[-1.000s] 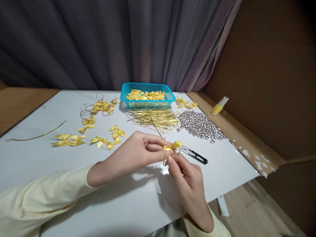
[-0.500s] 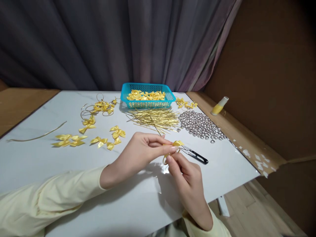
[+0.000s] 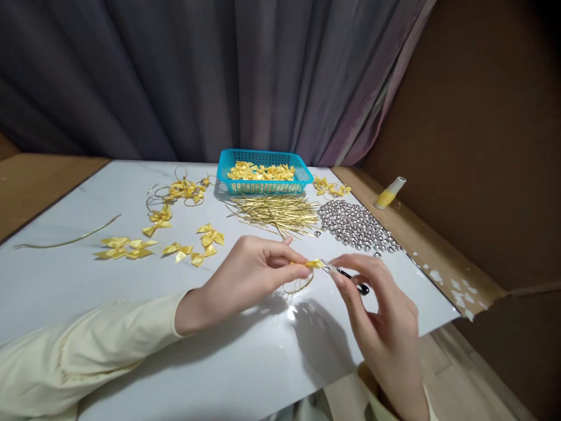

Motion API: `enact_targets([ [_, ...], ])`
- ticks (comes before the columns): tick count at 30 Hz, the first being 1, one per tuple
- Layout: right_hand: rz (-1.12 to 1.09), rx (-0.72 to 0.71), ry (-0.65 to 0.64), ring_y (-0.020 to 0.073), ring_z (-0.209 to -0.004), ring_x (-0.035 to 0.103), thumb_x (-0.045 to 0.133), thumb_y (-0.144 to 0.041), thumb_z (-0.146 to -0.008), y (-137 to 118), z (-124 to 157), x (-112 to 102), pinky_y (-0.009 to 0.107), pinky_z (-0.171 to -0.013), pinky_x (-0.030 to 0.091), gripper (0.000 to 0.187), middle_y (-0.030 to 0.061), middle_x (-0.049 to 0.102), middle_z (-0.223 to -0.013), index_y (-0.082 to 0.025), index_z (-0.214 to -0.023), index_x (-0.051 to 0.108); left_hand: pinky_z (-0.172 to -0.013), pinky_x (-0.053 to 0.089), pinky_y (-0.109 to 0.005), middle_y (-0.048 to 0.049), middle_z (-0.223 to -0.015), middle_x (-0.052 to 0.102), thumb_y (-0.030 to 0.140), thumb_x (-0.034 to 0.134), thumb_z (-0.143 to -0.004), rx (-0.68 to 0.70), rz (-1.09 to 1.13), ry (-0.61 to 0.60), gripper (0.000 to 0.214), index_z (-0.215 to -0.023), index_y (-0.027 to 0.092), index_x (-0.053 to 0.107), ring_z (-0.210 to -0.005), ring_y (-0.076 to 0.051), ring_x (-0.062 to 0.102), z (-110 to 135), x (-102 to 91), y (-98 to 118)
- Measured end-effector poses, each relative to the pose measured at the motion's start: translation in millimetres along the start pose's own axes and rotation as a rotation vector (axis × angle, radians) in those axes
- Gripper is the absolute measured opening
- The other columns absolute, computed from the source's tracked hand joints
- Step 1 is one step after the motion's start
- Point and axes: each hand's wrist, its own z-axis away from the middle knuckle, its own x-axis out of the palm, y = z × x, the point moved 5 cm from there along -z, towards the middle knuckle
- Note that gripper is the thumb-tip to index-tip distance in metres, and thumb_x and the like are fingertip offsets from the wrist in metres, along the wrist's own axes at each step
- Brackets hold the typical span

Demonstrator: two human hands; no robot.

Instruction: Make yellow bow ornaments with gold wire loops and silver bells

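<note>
My left hand (image 3: 267,263) pinches a small yellow satin ribbon bow (image 3: 314,264) between thumb and fingertips. A thin gold wire loop (image 3: 302,286) hangs below that bow. My right hand (image 3: 377,298) has its thumb and index finger on either side of black-handled thread snips (image 3: 363,289). The snips' metal blades point left, close to the bow, while the fingers partly cover the handles. Beyond the hands lies a heap of short gold wire ties (image 3: 276,213).
A blue plastic basket (image 3: 265,188) of yellow bows stands at the back. Silver bead-like pieces (image 3: 355,225) are heaped on the right. Finished-looking bows with loops (image 3: 186,190) and loose bows (image 3: 123,247) lie left. A yellow thread spool (image 3: 388,196) stands beyond the table's right edge.
My right hand has left the bow and wire loop and moved right to the snips. My left hand keeps hold of the bow, nearly in place.
</note>
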Motion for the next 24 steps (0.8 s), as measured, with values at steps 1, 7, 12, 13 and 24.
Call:
enact_targets([
  [1, 0.038, -0.071, -0.034, 0.0184, -0.090, 0.053, 0.050, -0.014, -0.087, -0.8, -5.7, 0.3, 0.028, -0.072, 0.043, 0.010, 0.0068, 0.058, -0.092, -0.018, -0.095, 0.053, -0.085, 0.047, -0.026, 0.0037, -0.068, 0.071, 0.029, 0.065, -0.073, 0.014, -0.013, -0.023, 0.012, -0.074, 0.020, 0.074, -0.063, -0.012, 0.062, -0.2, 1.6, -0.6],
  [7, 0.113, -0.175, -0.478, 0.0179, -0.077, 0.046, 0.038, -0.021, -0.093, 8.9, -31.2, 25.6, 0.031, -0.069, 0.038, 0.016, 0.0045, 0.052, -0.080, -0.018, -0.080, 0.046, -0.105, 0.029, -0.027, 0.0078, -0.059, 0.065, 0.027, 0.059, -0.077, 0.085, -0.044, -0.092, 0.017, -0.078, 0.019, 0.073, -0.053, -0.006, 0.053, -1.6, 7.4, -2.9],
  [12, 0.162, -0.300, -0.696, 0.0175, -0.073, 0.044, 0.035, -0.019, -0.093, 4.3, -35.6, 31.9, 0.029, -0.066, 0.037, 0.020, 0.0044, 0.051, -0.075, -0.018, -0.076, 0.046, -0.073, 0.046, -0.024, 0.0068, -0.055, 0.062, 0.026, 0.057, -0.075, -0.006, -0.019, -0.127, 0.015, -0.080, 0.019, 0.070, -0.051, -0.008, 0.050, -0.4, 9.2, -10.3],
  [13, 0.158, -0.315, -0.721, 0.0172, -0.072, 0.044, 0.036, -0.018, -0.093, 3.5, -36.3, 31.5, 0.028, -0.065, 0.037, 0.020, 0.0044, 0.051, -0.075, -0.018, -0.075, 0.046, -0.064, 0.045, -0.021, 0.0061, -0.056, 0.062, 0.025, 0.058, -0.074, -0.025, -0.010, -0.137, 0.014, -0.081, 0.019, 0.070, -0.052, -0.008, 0.050, 0.1, 9.7, -11.7],
  [24, 0.007, -0.320, -0.758, 0.0125, -0.061, 0.043, 0.041, -0.005, -0.079, 6.8, -42.3, 34.1, 0.024, -0.056, 0.032, 0.015, 0.0011, 0.049, -0.070, -0.018, -0.073, 0.044, -0.044, 0.029, -0.018, 0.0033, -0.055, 0.060, 0.031, 0.064, -0.068, -0.135, 0.079, -0.221, 0.016, -0.070, 0.015, 0.063, -0.047, -0.008, 0.043, -1.3, 9.7, -13.0],
])
